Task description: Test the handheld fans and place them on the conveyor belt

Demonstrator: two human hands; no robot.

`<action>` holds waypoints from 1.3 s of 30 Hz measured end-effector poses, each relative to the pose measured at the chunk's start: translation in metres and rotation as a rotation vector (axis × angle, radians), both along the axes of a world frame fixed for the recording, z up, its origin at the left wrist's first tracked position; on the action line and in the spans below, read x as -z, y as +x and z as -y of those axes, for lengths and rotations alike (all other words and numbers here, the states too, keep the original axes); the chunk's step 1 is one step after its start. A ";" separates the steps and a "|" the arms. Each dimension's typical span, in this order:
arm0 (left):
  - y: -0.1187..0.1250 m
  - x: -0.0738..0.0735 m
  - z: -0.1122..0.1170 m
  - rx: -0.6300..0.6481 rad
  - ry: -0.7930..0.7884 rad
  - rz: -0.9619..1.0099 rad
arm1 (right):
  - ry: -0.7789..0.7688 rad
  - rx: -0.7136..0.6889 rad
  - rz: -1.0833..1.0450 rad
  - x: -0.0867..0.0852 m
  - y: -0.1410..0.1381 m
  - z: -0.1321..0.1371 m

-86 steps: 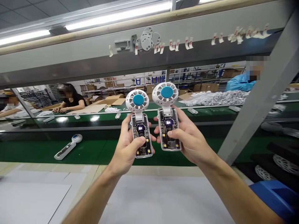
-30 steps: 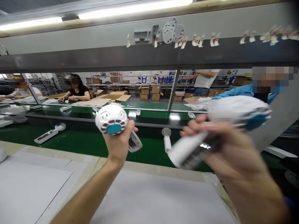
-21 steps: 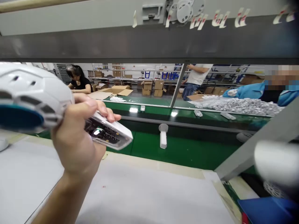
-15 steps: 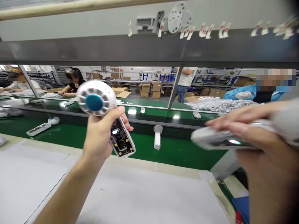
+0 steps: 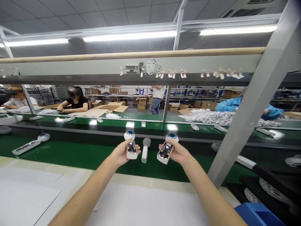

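Stretched out over the green conveyor belt [image 5: 94, 160], my left hand [image 5: 120, 153] is closed around a white handheld fan [image 5: 132, 153]. Its round head has a blue centre, and a dark circuit board shows in the handle. My right hand [image 5: 180, 152] grips a second handheld fan [image 5: 164, 157] of the same kind, handle tilted toward me, with yellow spots on its board. Between the two hands another white handheld fan [image 5: 145, 153] lies on the belt, touched by neither hand.
White sheets [image 5: 145, 201] cover the worktable in front of me. A slanted metal post [image 5: 249, 94] stands at right, above a blue bin [image 5: 258, 213]. More fans lie on the belt, one at left [image 5: 30, 146]. Co-workers sit across the line, near a heap of white parts [image 5: 207, 117].
Both hands have moved forward and toward each other over the belt, each still holding its fan. The right hand came in from the far right. My view has tilted up.
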State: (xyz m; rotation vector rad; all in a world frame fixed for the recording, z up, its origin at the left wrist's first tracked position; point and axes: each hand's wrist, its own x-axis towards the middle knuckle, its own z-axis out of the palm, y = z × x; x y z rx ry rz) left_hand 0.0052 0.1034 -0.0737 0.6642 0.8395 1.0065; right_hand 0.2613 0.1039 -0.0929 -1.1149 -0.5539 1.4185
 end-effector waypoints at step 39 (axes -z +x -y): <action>-0.099 0.082 -0.026 -0.197 0.506 -1.341 | -0.109 -0.320 1.324 0.015 0.062 -0.009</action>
